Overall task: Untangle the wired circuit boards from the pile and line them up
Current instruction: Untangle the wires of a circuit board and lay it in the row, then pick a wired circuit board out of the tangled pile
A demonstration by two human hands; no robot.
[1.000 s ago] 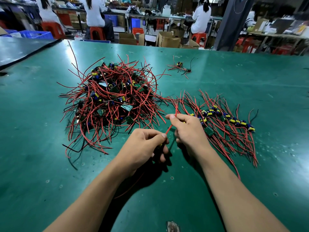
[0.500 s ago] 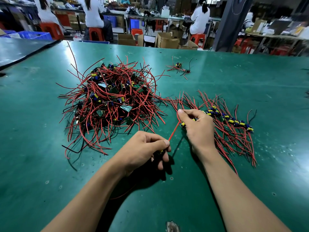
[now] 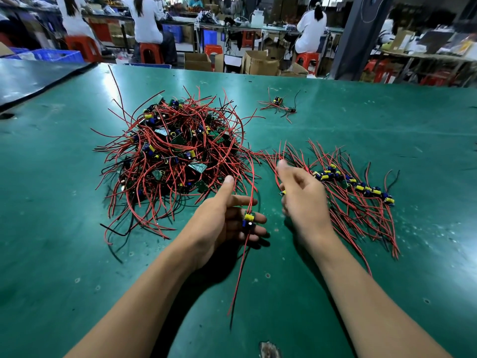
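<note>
Bare left grip [image 3: 225, 218] and right grip [image 3: 302, 200] on bare forearms [image 3: 144, 293]

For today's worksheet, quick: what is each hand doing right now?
Left hand: open, a wired circuit board resting across it.
Right hand: blurred, cannot tell.

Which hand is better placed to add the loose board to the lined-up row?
Probably the right hand: it is beside the row, and the board rests on the open left hand close by.
</note>
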